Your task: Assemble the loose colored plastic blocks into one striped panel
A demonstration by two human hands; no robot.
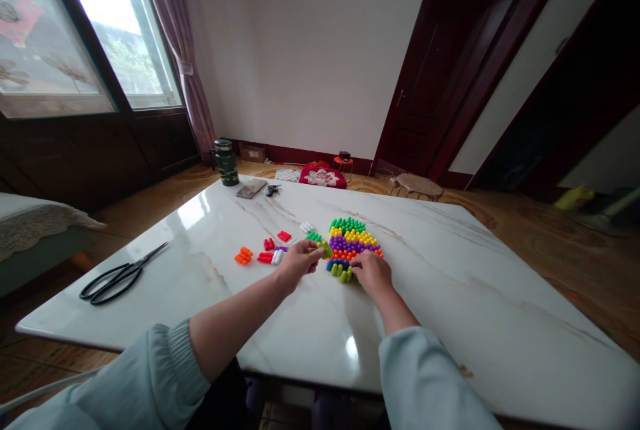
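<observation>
Rows of small rounded plastic pieces stand together on the white marbled table [430,297]: green pieces [349,224] at the back, then yellow, purple [350,245], orange, blue, and yellow-green pieces [341,273] at the front. My left hand [299,263] pinches a few yellow-green pieces [326,249] just left of the rows. My right hand [373,272] is at the front right of the rows, fingers closed by the yellow-green row; what they hold, if anything, is hidden. Left of my left hand lie loose orange pieces [243,256], red pieces [265,257], and white and purple ones.
Black-handled scissors [117,278] lie at the table's left. A dark green thermos [227,163], a phone [251,189] and keys [273,190] are at the far left corner. Beyond the table are a round stool [419,185] and a red cushion [323,176] on the floor.
</observation>
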